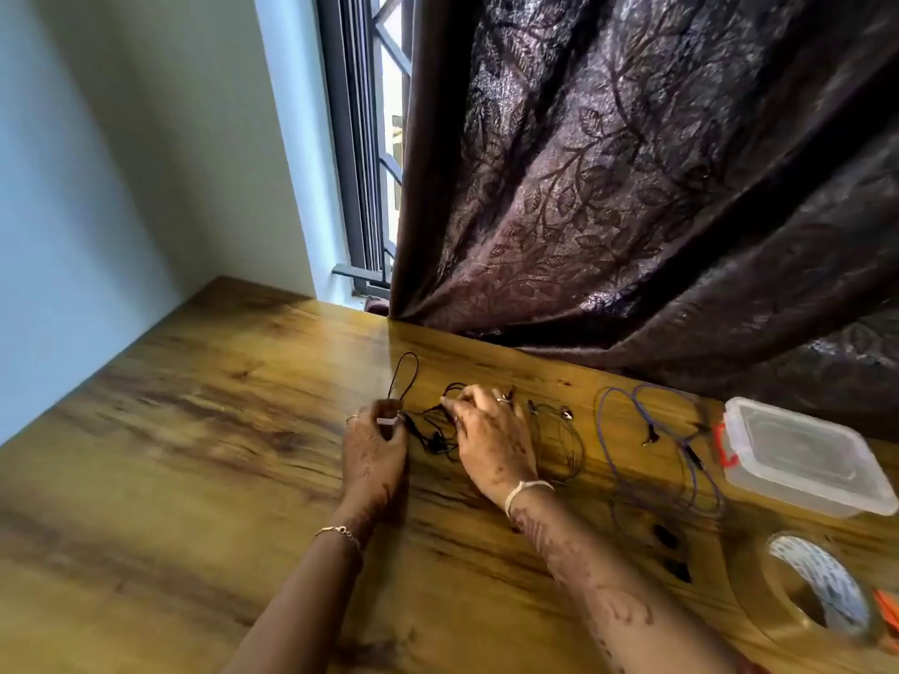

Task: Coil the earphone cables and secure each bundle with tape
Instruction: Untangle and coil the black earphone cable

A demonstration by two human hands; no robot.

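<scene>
**A:** Where's the piece being worked on?

**B:** The thin black earphone cable (433,437) lies on the wood-grain table (194,430), strung between both hands. The left hand (374,452) has its fingers curled round the base of a loop that pokes out beyond it. A small pale strip shows there. It may be tape, but I can't tell. The right hand (491,437) is pinching a slack strand with its fingertips.

**A:** So how should this step be done?

**B:** I'd say the coil is only partly gathered. The left hand's grip should stay firm so the finished loop can't spring open. The right hand should feed in turns of matching size and lay each one flat against the last, with no twists. The earbud ends go in last so they don't snag. Tape should go round the waist of the bundle only once no tail hangs free.

**A:** And the count?

**B:** There are three cables. Besides the black one, a second thin dark earphone cable (559,445) lies just right of the right hand. A loose purple earphone cable (652,437) lies further right. Neither looks bundled or taped. There's one roll of brownish transparent tape (764,595) at the near right. One clear lidded plastic box with an orange-red clasp (802,459) sits beyond the purple cable.
</scene>
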